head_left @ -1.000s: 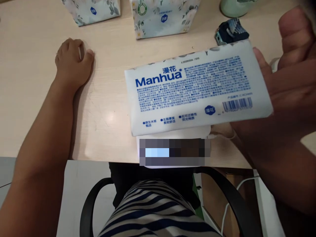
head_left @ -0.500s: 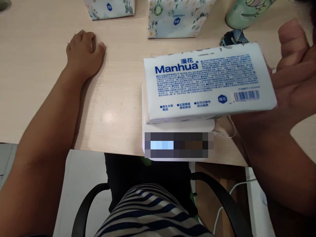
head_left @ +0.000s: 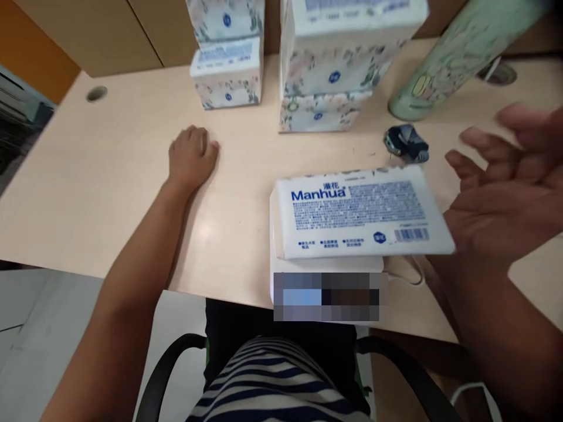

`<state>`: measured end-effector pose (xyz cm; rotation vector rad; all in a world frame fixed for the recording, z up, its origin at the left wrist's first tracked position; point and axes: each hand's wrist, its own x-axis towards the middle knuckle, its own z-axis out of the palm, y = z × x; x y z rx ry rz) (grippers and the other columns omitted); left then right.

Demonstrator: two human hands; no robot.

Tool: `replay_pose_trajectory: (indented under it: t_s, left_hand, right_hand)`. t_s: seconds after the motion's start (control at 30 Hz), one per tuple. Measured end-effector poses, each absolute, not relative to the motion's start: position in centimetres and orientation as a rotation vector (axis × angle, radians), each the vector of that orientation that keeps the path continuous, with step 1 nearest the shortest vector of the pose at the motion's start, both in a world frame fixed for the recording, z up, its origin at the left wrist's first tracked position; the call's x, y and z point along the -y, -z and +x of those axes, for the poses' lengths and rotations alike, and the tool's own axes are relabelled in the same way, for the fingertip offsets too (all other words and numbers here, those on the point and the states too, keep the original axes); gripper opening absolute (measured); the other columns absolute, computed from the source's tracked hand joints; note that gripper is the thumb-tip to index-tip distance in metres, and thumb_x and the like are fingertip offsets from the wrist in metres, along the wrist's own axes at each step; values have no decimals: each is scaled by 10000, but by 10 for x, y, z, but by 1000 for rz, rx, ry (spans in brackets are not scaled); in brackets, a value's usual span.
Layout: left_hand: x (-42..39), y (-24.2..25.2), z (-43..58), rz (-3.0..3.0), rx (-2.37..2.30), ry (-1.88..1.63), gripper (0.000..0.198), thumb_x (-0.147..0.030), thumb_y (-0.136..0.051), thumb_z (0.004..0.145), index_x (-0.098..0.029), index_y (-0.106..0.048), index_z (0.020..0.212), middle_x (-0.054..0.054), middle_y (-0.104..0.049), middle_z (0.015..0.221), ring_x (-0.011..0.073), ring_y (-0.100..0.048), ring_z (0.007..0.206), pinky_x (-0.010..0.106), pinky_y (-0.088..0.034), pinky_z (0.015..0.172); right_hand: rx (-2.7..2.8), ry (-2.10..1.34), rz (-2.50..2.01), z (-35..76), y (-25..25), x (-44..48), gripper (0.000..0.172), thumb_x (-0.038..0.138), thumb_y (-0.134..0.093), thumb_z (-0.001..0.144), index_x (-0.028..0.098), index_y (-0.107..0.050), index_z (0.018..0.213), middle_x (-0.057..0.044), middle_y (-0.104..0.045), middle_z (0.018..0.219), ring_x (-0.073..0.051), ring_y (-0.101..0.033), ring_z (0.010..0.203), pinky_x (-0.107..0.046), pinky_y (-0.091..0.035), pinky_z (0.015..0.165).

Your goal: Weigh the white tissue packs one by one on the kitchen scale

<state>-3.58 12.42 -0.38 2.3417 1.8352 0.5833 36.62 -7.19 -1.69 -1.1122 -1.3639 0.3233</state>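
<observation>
A white tissue pack (head_left: 334, 217) with blue "Manhua" print lies on a flat white device (head_left: 329, 265), which looks like a small scale. The device's display strip is pixelated. Just right of the pack, my right hand (head_left: 505, 199) is open, palm up, with its fingers spread and nothing in them. Its wrist side is close to the pack's right end; I cannot tell whether they touch. My left hand (head_left: 191, 155) rests on the table, fingers curled in and holding nothing, to the left of the device.
Stacked tissue packs stand at the back, one stack (head_left: 227, 79) left and a larger one (head_left: 328, 70) right of it. A tall green bottle (head_left: 440, 70) and a dark blue crumpled item (head_left: 405, 143) are at right. A cord (head_left: 417, 272) trails beside the device on the table (head_left: 109, 176).
The view has tilted up, showing more of the table's back. My right hand has come away from the pack's right end, its fingers more spread. My left hand stays resting on the table.
</observation>
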Motion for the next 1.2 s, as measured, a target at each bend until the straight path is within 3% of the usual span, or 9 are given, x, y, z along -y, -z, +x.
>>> replay_pose_trajectory:
  t_s: [0.07,0.13,0.23,0.33,0.47,0.57,0.73,0.87,1.2]
  left_hand:
    - [-116,-2,-29,2379,-1736,-844,753,-766,-369,1046,-228,-544,1542,135,-532,1680,315,-397,1628,559,-418,1270]
    - [-99,-10,-15,2403,-1692,-1035,778,-811,-350,1035,-287,-506,1589,101,-452,1756,314,-337,1678,566,-473,1223]
    - [-57,-24,15,2475,-1629,-1003,795,-891,-330,978,-390,-558,1553,36,-456,1776,350,-371,1675,594,-564,1136]
    - [-10,-34,38,2732,-1002,-776,677,-934,-466,901,-490,-709,1350,-45,-629,1643,317,-601,1505,529,-631,1075]
    - [13,-36,46,2919,-215,-561,252,-629,-656,999,-580,-740,1231,-129,-767,1451,227,-741,1317,439,-617,1136]
    - [-9,-27,42,2930,-409,-790,274,-402,-592,1077,-452,-747,1298,-45,-783,1442,254,-720,1365,511,-570,1200]
    - [-56,-3,31,2580,-1032,-1017,479,-413,-492,1093,-236,-618,1520,142,-674,1573,324,-696,1379,529,-559,1191]
    - [-65,8,25,2377,-1230,-753,606,-354,-459,1074,-243,-454,1670,141,-670,1551,303,-773,1197,475,-638,1023]
    - [-60,4,23,2383,-1171,-662,728,-423,-466,1055,-298,-286,1749,94,-718,1536,312,-770,1205,471,-614,981]
  right_hand:
    - [1293,-76,-927,346,12,68,627,732,-349,1086,386,-746,1426,-10,-798,1276,-323,-777,1196,-541,-600,996]
    - [1436,180,-798,333,6,67,723,748,-300,1091,303,-790,1382,-73,-831,1098,-330,-817,1008,-543,-644,858]
    - [1877,372,-771,328,-3,74,697,734,-356,1090,319,-671,1554,-111,-836,1156,-359,-811,1056,-572,-671,865]
    - [2056,400,-825,330,-7,84,673,643,-608,1044,341,-560,1644,-122,-812,1287,-365,-782,1168,-564,-673,940]
    - [2076,346,-849,329,-5,79,653,501,-784,982,341,-608,1590,-126,-781,1368,-360,-745,1267,-579,-646,1055]
    - [2131,284,-933,329,-7,54,544,428,-777,1000,345,-661,1524,-120,-744,1461,-360,-682,1403,-612,-589,1170]
    - [2305,138,-1193,329,-24,-4,454,356,-635,1076,253,-683,1515,-150,-715,1518,-343,-684,1422,-567,-600,1181]
    - [2381,178,-1260,327,-19,-31,422,211,-603,1043,227,-738,1442,-161,-732,1485,-334,-717,1379,-533,-655,1102]
    - [2239,321,-1233,334,11,-31,412,161,-513,1048,216,-751,1380,-174,-762,1422,-344,-738,1342,-593,-678,1056]
